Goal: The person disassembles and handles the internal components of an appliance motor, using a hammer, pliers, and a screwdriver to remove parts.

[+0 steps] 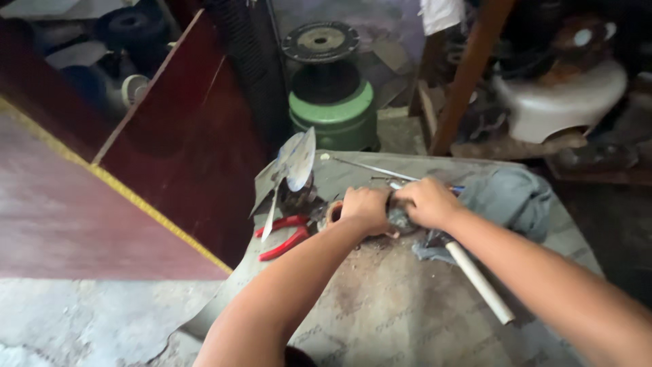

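Both hands meet at the middle of the stained grey counter (407, 306): the left hand (367, 207) is wrapped around a small rusty-brown metal motor part (334, 214), and the right hand (428, 202) closes its grip on the dark end, possibly a shaft, though it is mostly hidden. The part looks heavy, rigid and greasy, best held around its body. Red-handled pliers (285, 234) lie just left.
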